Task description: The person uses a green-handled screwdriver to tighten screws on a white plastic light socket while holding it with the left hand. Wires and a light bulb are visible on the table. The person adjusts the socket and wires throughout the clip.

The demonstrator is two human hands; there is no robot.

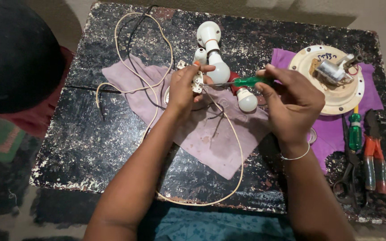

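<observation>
My left hand (183,87) grips a small white plastic electrical fitting (197,81) above a pale lilac cloth (211,134). My right hand (291,100) holds a screwdriver with a green handle (249,81); its metal shaft points left and its tip meets the white fitting. A cream cable (235,147) runs from the fitting, loops toward the table's near edge and curls back along the left. Just behind the hands lie a white lamp holder with a bulb (211,40) and a second bulb on a red base (245,99).
The black, worn table (90,147) carries a purple cloth (336,129) at right with a round cream plate and a metal motor part (336,71). A green screwdriver (355,131), orange-handled pliers (374,151) and scissors (347,174) lie at right. A person's dark-haired head (14,53) is at left.
</observation>
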